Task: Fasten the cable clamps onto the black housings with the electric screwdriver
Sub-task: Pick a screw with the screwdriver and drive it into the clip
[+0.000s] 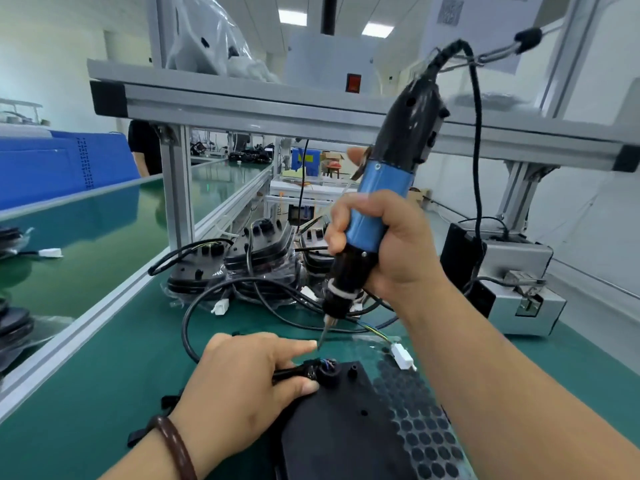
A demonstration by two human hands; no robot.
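Note:
A black housing point(349, 420) with a honeycomb-patterned side lies on the green mat in front of me. Its black cable point(194, 323) enters at a clamp point(320, 370) on the housing's far-left corner. My left hand point(239, 386) rests on that corner; the thumb presses beside the clamp and the forefinger stretches toward the bit. My right hand point(384, 244) grips the blue and black electric screwdriver point(377, 202), tilted. The bit tip point(320, 342) hovers just above the clamp, next to my left forefinger.
Several stacked black housings point(256, 258) with cables and white connectors point(221, 307) stand behind the work spot. A white connector point(403, 356) lies right of the bit. A grey metal box point(519, 289) sits at right. An aluminium frame shelf point(242, 102) runs overhead; a conveyor point(86, 237) lies left.

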